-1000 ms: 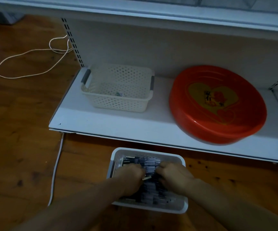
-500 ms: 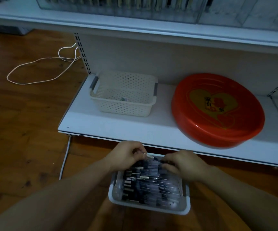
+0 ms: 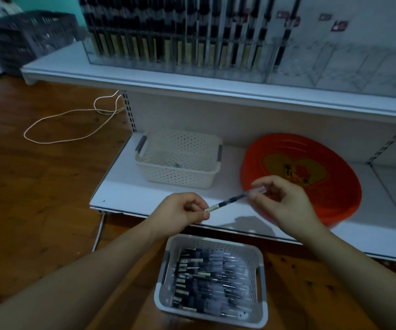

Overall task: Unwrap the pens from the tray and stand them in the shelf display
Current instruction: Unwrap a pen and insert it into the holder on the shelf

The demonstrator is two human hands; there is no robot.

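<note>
The left hand (image 3: 180, 214) pinches the pale end of a wrapped pen (image 3: 234, 200) with curled fingers, and the right hand (image 3: 279, 201) pinches its other end, where the clear wrapper shows. The pen is held slanted in the air, above the white tray (image 3: 166, 270) full of wrapped pens that stands on the wooden floor. Behind the tray, on the low shelf (image 3: 125, 184), stand a cream basket (image 3: 180, 160) and a red round tray (image 3: 335, 186); the clear pen display (image 3: 180, 39) is on the shelf above
</note>
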